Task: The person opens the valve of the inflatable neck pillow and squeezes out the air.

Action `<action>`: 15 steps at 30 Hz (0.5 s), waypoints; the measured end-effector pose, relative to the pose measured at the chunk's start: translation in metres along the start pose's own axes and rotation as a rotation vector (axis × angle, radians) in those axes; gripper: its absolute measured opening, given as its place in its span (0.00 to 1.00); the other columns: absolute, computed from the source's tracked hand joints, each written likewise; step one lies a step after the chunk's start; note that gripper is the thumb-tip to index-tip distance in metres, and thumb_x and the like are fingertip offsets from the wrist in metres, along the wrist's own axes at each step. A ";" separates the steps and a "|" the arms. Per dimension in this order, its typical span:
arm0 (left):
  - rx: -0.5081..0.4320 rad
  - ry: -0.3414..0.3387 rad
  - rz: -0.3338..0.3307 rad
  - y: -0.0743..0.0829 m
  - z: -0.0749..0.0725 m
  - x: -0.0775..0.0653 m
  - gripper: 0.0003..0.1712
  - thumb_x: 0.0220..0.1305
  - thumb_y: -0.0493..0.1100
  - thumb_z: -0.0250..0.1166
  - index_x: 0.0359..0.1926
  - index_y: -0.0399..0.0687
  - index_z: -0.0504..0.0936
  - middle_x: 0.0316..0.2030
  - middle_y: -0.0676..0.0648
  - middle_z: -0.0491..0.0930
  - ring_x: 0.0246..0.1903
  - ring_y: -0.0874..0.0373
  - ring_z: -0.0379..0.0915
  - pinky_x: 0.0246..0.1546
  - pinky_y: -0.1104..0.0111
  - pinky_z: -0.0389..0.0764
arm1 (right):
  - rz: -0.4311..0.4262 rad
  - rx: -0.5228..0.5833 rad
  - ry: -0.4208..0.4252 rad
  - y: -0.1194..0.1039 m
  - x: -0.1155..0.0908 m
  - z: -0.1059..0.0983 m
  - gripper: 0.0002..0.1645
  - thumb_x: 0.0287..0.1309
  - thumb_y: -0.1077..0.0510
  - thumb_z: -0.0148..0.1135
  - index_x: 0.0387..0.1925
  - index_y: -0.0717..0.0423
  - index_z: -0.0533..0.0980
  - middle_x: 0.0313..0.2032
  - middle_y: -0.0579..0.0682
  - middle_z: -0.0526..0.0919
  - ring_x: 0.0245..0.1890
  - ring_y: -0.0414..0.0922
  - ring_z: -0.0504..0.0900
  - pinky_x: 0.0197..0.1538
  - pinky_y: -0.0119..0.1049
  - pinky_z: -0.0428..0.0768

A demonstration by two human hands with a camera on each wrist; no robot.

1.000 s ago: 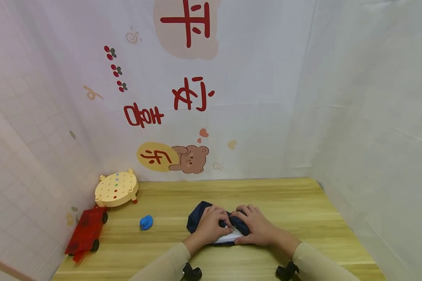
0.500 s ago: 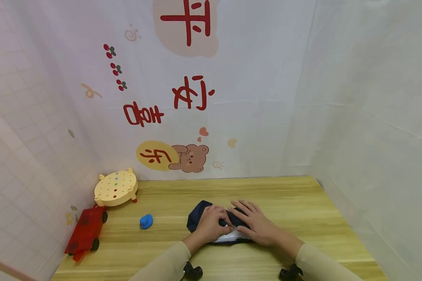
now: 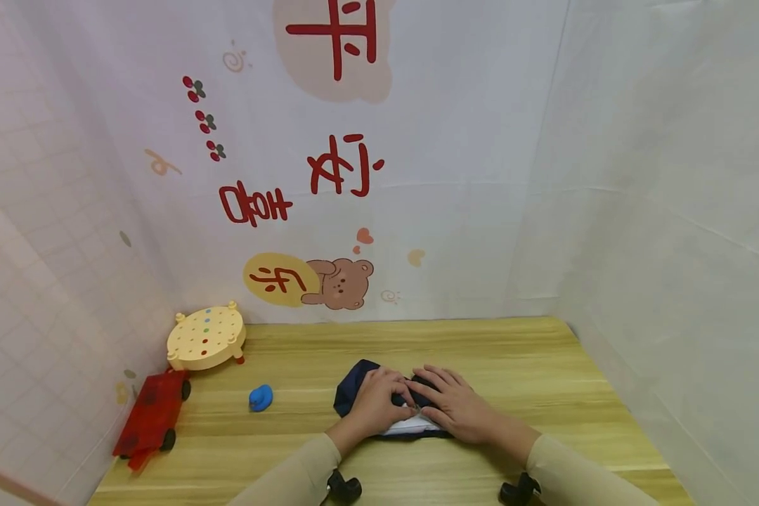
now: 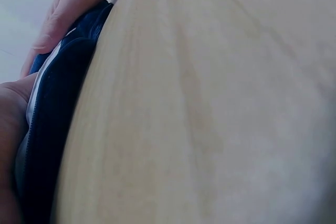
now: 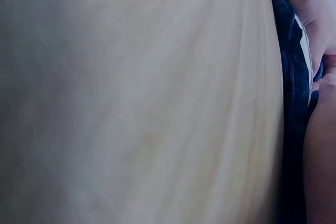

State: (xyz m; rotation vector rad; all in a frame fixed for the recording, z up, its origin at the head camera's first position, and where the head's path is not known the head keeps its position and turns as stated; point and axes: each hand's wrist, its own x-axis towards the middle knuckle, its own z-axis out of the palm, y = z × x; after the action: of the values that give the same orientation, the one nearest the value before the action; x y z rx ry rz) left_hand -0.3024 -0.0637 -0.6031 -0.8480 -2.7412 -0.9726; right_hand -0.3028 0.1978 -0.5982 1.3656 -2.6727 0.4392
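Note:
A navy fabric zip pouch (image 3: 352, 391) with a white inside lies on the table in the head view, partly hidden under both hands. Zipper teeth run along its dark edge (image 4: 32, 129) in the left wrist view. My left hand (image 3: 379, 404) grips the pouch's left part, fingers curled over the top and thumb at the white opening. On the right part rests my right hand (image 3: 458, 407), its fingers fairly straight across the dark fabric and its thumb close to the left thumb. Whether the thumbs hold the zipper pull is too small to tell.
Left of the pouch lies a small blue toy-like piece (image 3: 261, 398). Beyond it, a red toy car (image 3: 154, 414) and a round cream pegged stand (image 3: 206, 337) sit along the left edge of the wooden table (image 3: 512, 351). White curtains enclose the back and sides.
My right hand has loosened from a curled grip on the pouch's right part, and its fingers now lie flatter over it. The left hand stays in place.

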 end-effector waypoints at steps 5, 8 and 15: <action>-0.008 0.003 0.000 0.001 -0.003 0.000 0.12 0.64 0.56 0.83 0.28 0.73 0.88 0.46 0.69 0.82 0.60 0.61 0.74 0.73 0.44 0.66 | 0.021 -0.020 -0.034 0.000 0.002 -0.002 0.37 0.88 0.40 0.48 0.88 0.43 0.60 0.85 0.56 0.61 0.85 0.61 0.56 0.78 0.71 0.60; -0.006 0.002 0.000 0.001 -0.002 0.000 0.12 0.64 0.55 0.83 0.28 0.73 0.87 0.45 0.69 0.82 0.60 0.61 0.74 0.74 0.44 0.66 | 0.039 -0.038 -0.057 -0.001 0.003 -0.002 0.38 0.89 0.38 0.46 0.89 0.44 0.58 0.86 0.55 0.59 0.86 0.60 0.55 0.79 0.71 0.58; -0.012 0.009 0.007 0.001 -0.002 -0.001 0.13 0.63 0.54 0.84 0.27 0.73 0.87 0.42 0.69 0.81 0.60 0.60 0.74 0.73 0.43 0.66 | 0.063 -0.083 -0.082 -0.002 0.002 0.001 0.39 0.89 0.36 0.44 0.89 0.47 0.57 0.87 0.53 0.58 0.86 0.59 0.54 0.80 0.70 0.58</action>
State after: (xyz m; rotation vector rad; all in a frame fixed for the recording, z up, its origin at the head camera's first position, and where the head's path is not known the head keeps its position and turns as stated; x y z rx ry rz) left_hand -0.3008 -0.0646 -0.6017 -0.8522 -2.7262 -0.9899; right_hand -0.3022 0.1945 -0.5978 1.3072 -2.7716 0.2807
